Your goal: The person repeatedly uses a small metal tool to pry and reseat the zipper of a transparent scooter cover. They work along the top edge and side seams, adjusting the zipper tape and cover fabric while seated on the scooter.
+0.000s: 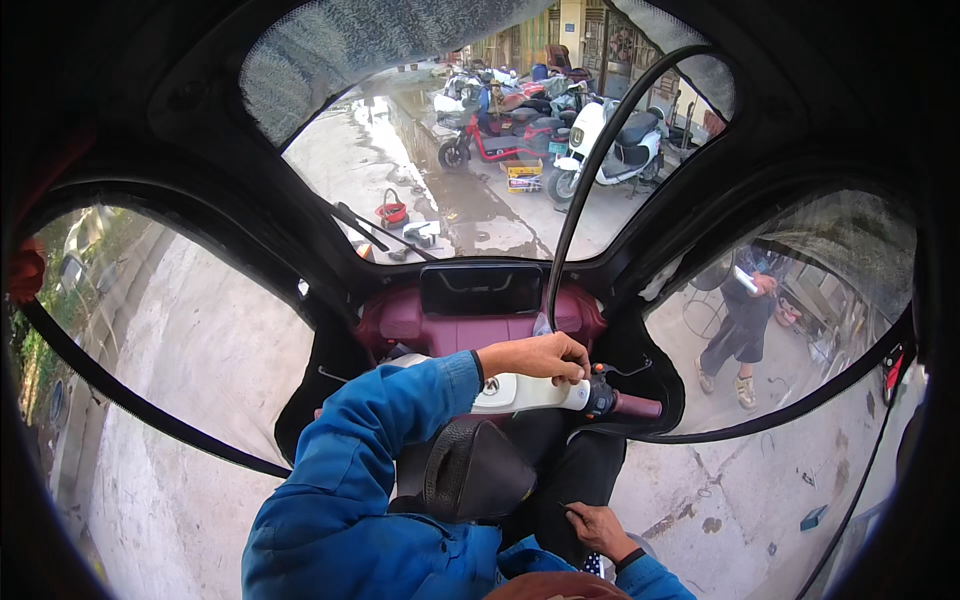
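I sit inside a covered scooter, facing its white handlebar cover [515, 392] and dark red right grip [637, 405]. My left hand [540, 357] reaches across my body to the right part of the cover. Its fingers are bent down and closed just beside the black switch housing [600, 393]; what they pinch, if anything, is hidden. Low over my dark trousers, my right hand [600, 530] is closed, and a small dark tip shows at its fingertips, too small to name. Between my arms lies a black leather-look bag [475, 470] with a handle.
A black curved strip [588, 190] runs from the dashboard [480, 290] up across the windshield. Outside, a person [740, 320] stands at the right. Ahead are a white scooter [620, 145], a red scooter [500, 145], a yellow box [523, 177] and a red basket [393, 212].
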A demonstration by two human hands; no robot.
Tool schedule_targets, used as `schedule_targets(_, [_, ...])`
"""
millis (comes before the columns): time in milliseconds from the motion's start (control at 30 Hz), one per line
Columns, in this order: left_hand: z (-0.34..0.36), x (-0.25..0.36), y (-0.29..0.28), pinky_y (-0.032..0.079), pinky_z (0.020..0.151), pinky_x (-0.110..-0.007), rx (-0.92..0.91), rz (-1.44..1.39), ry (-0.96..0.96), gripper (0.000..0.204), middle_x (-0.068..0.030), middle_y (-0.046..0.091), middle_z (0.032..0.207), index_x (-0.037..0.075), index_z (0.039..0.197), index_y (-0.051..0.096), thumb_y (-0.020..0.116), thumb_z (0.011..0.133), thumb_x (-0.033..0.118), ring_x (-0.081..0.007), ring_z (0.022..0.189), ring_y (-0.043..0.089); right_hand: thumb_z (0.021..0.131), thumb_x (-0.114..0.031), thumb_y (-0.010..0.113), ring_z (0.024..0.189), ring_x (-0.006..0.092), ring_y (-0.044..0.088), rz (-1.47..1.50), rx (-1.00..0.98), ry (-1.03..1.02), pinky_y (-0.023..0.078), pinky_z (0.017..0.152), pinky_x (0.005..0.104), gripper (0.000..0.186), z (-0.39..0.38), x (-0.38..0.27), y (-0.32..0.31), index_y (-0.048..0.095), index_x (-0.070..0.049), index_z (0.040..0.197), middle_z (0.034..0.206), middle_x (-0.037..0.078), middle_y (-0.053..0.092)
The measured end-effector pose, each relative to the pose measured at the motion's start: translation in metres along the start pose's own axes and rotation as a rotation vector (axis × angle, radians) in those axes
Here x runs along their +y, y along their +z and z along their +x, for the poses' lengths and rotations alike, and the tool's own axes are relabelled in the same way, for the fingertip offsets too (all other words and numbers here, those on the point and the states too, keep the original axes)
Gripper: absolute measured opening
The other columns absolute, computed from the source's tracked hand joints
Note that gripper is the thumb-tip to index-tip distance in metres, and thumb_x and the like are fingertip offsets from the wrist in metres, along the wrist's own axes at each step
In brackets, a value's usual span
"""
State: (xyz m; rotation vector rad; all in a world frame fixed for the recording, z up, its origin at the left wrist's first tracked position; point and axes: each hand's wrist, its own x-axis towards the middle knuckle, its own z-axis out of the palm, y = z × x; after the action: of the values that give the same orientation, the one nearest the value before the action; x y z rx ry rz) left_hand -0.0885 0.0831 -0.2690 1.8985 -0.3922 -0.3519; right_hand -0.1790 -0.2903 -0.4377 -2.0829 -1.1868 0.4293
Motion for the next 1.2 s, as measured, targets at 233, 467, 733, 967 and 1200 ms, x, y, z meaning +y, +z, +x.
schedule_targets(233, [-0.103,0.069,-0.010,0.057,0.077,-0.027,0.177,0.048,0.154,0.025,-0.0055,0.074,0.094,-0.005,0.115,0.072,0.062,0.111,0.018,-0.0108,0.083,0.068,0.101,-0.020,0.069,0.080,0.0434,0.073,-0.014,0.016,0.055,0.059,0.070,0.0454,0.021,-0.002,-0.005,0.001,0.074,-0.005,0.115,0.090,0.024,0.074])
schedule_targets(467, [-0.187,0.158,-0.033,0.059,0.077,-0.029,0.275,0.105,0.184,0.027,-0.0106,0.076,0.104,-0.001,0.126,0.071,0.065,0.109,0.018,-0.0132,0.088,0.071,0.101,-0.021,0.069,0.077,0.0432,0.072,-0.046,0.007,0.078,0.058,0.067,0.0459,0.020,0.000,-0.016,-0.001,0.073,-0.005,0.113,0.086,0.025,0.072])
schedule_targets(733, [-0.176,0.148,-0.031,0.060,0.092,-0.036,0.677,-0.082,0.406,0.065,-0.0181,0.063,0.136,0.008,0.165,0.032,0.060,0.111,0.032,-0.0240,0.110,0.071,0.102,-0.024,0.065,0.080,0.0441,0.072,-0.090,-0.002,0.048,0.059,0.072,0.0490,0.022,-0.003,0.005,0.008,0.073,-0.006,0.113,0.089,0.024,0.074])
schedule_targets(967, [-0.142,0.145,-0.063,0.055,0.109,-0.041,0.711,-0.271,0.436,0.049,-0.0187,0.064,0.141,-0.001,0.149,0.054,0.054,0.114,0.032,-0.0287,0.129,0.065,0.103,-0.023,0.063,0.080,0.0444,0.072,-0.067,-0.013,0.028,0.059,0.072,0.0499,0.023,-0.003,0.009,0.004,0.072,-0.005,0.115,0.089,0.024,0.074])
schedule_targets(1200, [-0.087,0.139,-0.032,0.046,0.118,-0.043,0.430,-0.146,0.336,0.068,-0.0166,0.057,0.152,0.000,0.153,0.050,0.057,0.109,0.051,-0.0277,0.143,0.055,0.104,-0.024,0.062,0.079,0.0456,0.071,-0.029,-0.023,0.022,0.059,0.072,0.0513,0.023,-0.004,0.011,0.000,0.071,-0.006,0.114,0.086,0.024,0.073])
